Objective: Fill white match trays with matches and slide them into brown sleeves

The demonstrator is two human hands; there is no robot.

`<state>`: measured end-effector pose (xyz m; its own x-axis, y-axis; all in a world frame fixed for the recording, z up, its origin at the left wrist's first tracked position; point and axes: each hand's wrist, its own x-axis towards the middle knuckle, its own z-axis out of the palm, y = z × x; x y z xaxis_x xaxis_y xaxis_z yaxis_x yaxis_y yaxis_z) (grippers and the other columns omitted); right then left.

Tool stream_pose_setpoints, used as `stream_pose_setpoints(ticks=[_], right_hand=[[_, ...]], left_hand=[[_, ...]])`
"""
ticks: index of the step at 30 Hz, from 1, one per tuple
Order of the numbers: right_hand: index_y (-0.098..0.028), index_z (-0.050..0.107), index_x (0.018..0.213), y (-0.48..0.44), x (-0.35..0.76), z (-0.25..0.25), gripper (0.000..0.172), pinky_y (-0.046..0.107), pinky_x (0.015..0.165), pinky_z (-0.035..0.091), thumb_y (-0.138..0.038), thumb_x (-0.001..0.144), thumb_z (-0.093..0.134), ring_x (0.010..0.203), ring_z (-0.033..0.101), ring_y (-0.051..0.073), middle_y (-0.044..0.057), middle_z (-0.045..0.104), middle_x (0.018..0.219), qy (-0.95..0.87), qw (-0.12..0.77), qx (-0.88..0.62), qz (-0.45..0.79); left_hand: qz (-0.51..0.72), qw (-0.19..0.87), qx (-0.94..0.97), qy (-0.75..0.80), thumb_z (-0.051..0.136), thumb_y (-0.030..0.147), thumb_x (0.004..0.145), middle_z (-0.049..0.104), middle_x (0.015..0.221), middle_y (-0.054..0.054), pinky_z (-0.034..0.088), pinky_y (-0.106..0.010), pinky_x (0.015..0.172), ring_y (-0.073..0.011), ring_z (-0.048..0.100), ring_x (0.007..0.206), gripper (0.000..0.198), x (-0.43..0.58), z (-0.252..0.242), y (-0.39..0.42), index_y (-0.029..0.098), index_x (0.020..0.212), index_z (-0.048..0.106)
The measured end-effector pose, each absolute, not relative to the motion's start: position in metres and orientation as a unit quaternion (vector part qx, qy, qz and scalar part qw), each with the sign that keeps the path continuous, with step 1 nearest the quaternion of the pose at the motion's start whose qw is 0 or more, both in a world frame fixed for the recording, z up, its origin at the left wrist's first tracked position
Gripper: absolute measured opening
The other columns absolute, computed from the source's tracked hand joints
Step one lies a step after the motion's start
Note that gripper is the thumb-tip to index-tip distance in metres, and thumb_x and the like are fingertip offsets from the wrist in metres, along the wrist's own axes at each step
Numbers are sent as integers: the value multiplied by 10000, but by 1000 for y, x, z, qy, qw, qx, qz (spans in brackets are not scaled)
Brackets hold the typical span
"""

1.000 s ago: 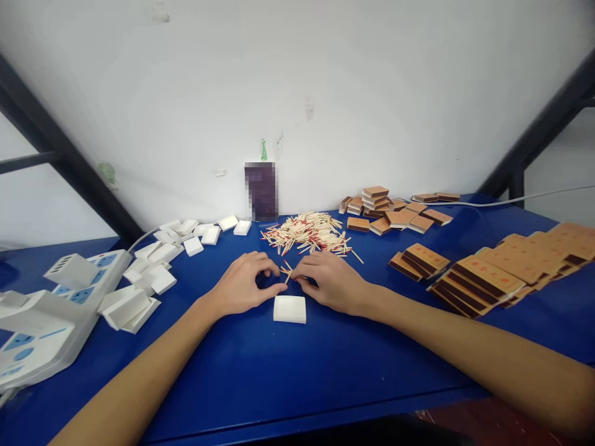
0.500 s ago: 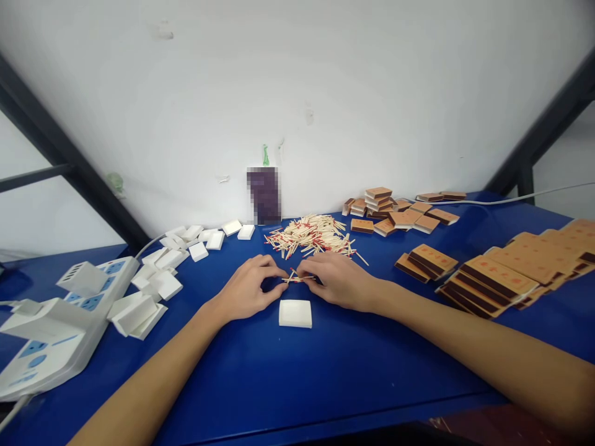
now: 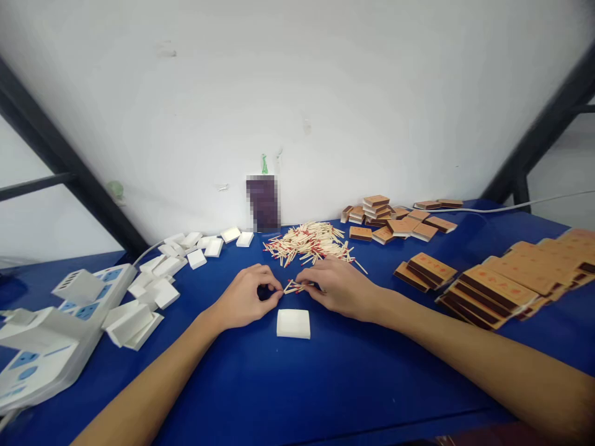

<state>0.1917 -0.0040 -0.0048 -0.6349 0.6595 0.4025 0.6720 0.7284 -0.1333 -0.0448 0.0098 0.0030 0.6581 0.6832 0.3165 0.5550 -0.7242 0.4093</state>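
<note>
My left hand [image 3: 246, 297] is closed, thumb and forefinger pinched at the end of a few crossed matches [image 3: 292, 287]. From the other side, my right hand [image 3: 341, 289] pinches the same small bunch, its fingers hiding part of the sticks. Just in front of the hands lies a small white matchbox tray [image 3: 293, 324] on the blue table [image 3: 288, 384]; whether anything is in it I cannot tell. Behind the hands spreads a heap of loose red-tipped matches [image 3: 309, 241].
White matchbox trays [image 3: 166, 292] lie scattered at left beside a white power strip [image 3: 69, 347] with plugs. Brown matchbox sleeves [image 3: 499, 288] are stacked at right, and more matchboxes [image 3: 402, 227] are piled at the back right. A pixelated dark object [image 3: 264, 204] stands against the wall.
My left fingertips have drawn slightly leftward to the end of the matches. The whole view has shifted a little downward in the picture. The white tray and the heap look unchanged.
</note>
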Motion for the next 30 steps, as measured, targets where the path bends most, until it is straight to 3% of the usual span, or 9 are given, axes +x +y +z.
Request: stream_pose_setpoints(ticks=[9,16,30], right_hand=[[-165,722,975,1,199,-1,204,311,748,456,-115,879,549,809,660,190,75,745,881,-893,269,-361,-19],[-163,725,950,2,199,0,227,308,749,475,-85,870,528,797,651,175,65,738,867,-892,283,-353,2],[-175,678,887,-1,188,-3,161,308,744,404,-92,852,544,803,609,185,45,708,828,-903,242,-355,-16]], left_hand=[[213,138,898,359,658,386,853,649,808,-14,439,-315,734,-166,565,783,190,-42,6,10,204,830,706],[213,138,899,357,618,264,855,625,788,-8,435,-291,711,-152,556,765,109,-43,4,11,204,826,704],[209,136,889,385,613,219,860,626,784,-1,422,-289,706,-149,552,752,80,-36,2,11,200,842,689]])
